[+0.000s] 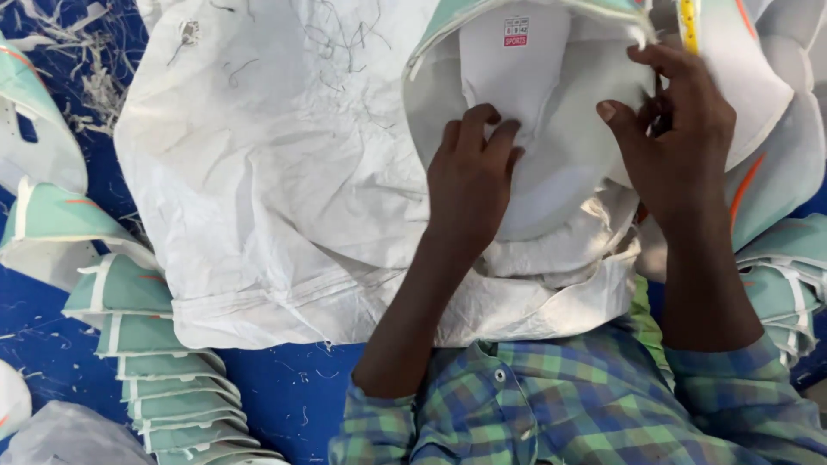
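A shoe upper piece [551, 129], white inside with a mint green edge and a small tag near its top, lies on a white woven sack [276, 172]. My left hand [472, 176] presses flat on the white lining, fingers together. My right hand [672, 138] grips the right edge of the same piece, thumb on the lining and fingers curled over the rim. A yellow tape strip [687, 24] shows just above my right hand.
Stacks of mint green and white shoe pieces sit at lower left [164, 379] and at the right [784, 275]. More pieces lie at the far left [43, 129]. Thread scraps litter the blue surface [284, 387]. A plaid sleeve covers my arms.
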